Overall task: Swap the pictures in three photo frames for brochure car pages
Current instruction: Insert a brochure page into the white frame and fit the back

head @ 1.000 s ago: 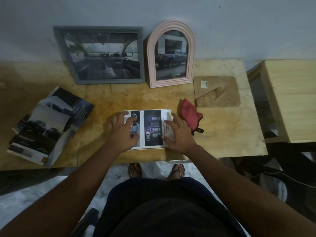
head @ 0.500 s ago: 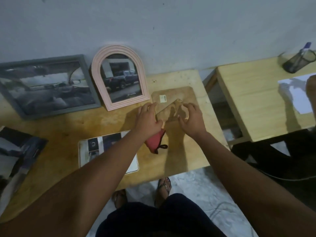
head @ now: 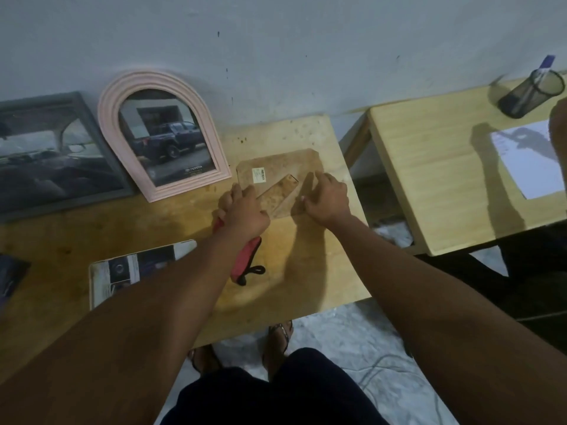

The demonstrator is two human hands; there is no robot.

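Observation:
A brown backing board with a fold-out stand and a barcode sticker lies flat on the wooden table. My left hand grips its left edge, and my right hand grips its right edge with curled fingers. A white frame lies flat near the front edge with a brochure car page on it. A pink arched frame with a pickup picture and a grey frame with a car-interior picture lean on the wall.
A red cloth lies under my left wrist. The brochure shows at the far left edge. To the right stands a second table with a mesh pen cup, a white paper and another person's hand.
Both hands left the white frame, moved right and back to the backing board, and now hold its edges. My view turned to the right.

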